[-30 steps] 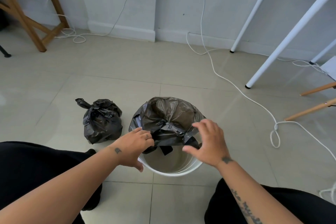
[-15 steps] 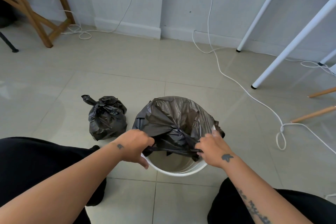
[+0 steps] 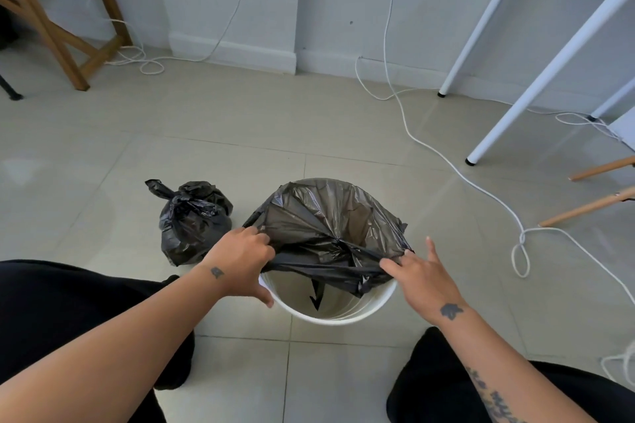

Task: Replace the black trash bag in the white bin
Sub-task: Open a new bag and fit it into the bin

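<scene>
Black plastic film, thin enough to show brown where the light passes, now spans more of the white bin in the head view than it did half a second ago. The right hand has travelled outward from the middle of the opening to the rim at 3 o'clock, drawing the hem of the black liner taut. It appears to pinch that hem between thumb and forefinger, its other fingers spread. The left hand keeps its curled grip on the hem at 9 o'clock, thumb hanging outside the wall. I judge this to be the spreading step: the liner sits over the far rim from 9 through 12 to 3 o'clock, while the near rim from 4 to 8 o'clock is bare and still needs covering. The bin stands upright on the floor, mouth facing up, its long axis vertical. The stretched hem runs from 9 to 3 o'clock, and a dark tail of the liner hangs down inside, so its length seems to follow the bin's. The tied bag sits just beside the bin at 9 o'clock.
</scene>
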